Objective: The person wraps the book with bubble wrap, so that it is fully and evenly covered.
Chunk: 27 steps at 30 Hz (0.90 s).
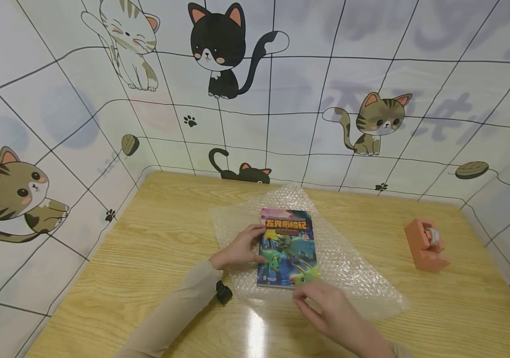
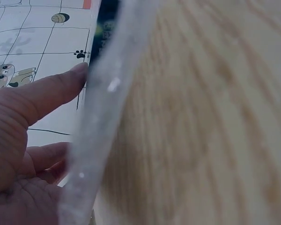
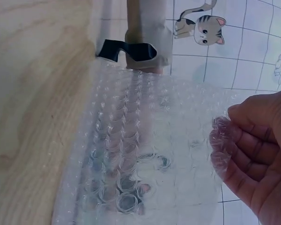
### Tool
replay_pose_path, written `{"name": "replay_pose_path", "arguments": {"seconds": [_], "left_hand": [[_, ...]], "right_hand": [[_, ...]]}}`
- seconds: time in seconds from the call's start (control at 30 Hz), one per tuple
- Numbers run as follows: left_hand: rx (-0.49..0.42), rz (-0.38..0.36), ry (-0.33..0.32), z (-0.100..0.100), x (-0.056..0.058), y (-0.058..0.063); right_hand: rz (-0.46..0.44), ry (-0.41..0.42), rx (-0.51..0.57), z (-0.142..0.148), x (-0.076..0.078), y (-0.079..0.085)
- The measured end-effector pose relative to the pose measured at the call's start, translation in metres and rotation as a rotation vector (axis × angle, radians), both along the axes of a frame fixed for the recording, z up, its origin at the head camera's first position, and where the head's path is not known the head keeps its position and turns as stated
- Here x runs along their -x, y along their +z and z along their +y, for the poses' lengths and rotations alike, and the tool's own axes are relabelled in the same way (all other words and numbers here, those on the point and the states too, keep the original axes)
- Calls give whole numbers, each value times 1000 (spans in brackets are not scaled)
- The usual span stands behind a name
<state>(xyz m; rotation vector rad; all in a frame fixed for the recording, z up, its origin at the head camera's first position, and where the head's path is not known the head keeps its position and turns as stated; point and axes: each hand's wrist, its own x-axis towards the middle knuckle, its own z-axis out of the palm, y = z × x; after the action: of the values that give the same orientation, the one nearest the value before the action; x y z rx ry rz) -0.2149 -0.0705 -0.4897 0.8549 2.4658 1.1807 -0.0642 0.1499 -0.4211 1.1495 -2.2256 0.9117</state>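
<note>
A colorful book [image 1: 287,251] lies face up on a sheet of bubble wrap [image 1: 353,268], which spreads out under it in a roughly triangular shape. My left hand [image 1: 241,247] rests at the book's left edge, its fingertips on the cover and its thumb lower down. Close by the book's lower right corner, my right hand [image 1: 326,311] pinches the near edge of the bubble wrap between thumb and curled fingers. In the right wrist view the lifted wrap [image 3: 131,136] stands up from the table, with its edge between thumb and fingers.
An orange tape dispenser [image 1: 426,246] with a roll of tape stands on the right of the wooden table [image 1: 165,214]. Cat-printed sheeting [image 1: 299,89] walls off the back and sides. A small black device [image 1: 224,293] sits at the left wrist.
</note>
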Motion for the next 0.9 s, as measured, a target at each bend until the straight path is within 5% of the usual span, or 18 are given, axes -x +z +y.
{"name": "replay_pose_path", "arguments": {"seconds": [0.4,0.9], "left_hand": [[-14,27,-10,-1,0,0],[-20,34,-16,-1,-1,1]], "right_hand": [[22,-99,60,1,26,13],[-76,-192,75,1,65,8]]}}
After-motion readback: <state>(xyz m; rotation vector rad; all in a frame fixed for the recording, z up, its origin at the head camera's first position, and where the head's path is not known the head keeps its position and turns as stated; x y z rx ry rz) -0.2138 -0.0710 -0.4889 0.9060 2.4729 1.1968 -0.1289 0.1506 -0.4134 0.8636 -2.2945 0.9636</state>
